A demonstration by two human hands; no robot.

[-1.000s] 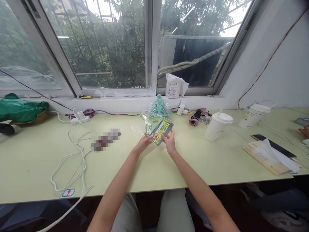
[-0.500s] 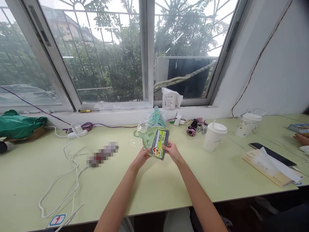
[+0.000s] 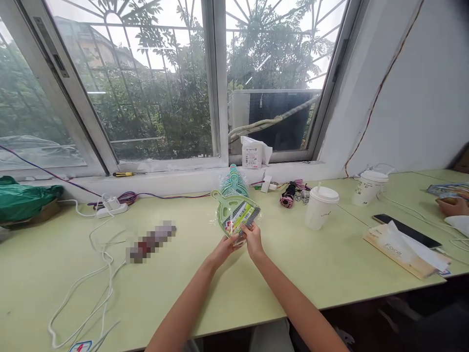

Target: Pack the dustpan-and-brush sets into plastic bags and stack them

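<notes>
In the head view, the left hand (image 3: 223, 247) and right hand (image 3: 253, 240) each pinch the near edge of a green dustpan (image 3: 223, 211) with a gray brush (image 3: 253, 213), in clear wrap. They hold it over the bench (image 3: 278, 286), by a pile of dustpans (image 3: 234, 184). A soft grip with both hands seems best, as the wrap may slip.

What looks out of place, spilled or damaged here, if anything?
I see no spill or damage. The white cables sprawl in loose loops across the left of the table, which looks untidy. Beside them, a pixelated object can't be judged. The dustpan and brush, held by the left hand and right hand, look fine.
</notes>
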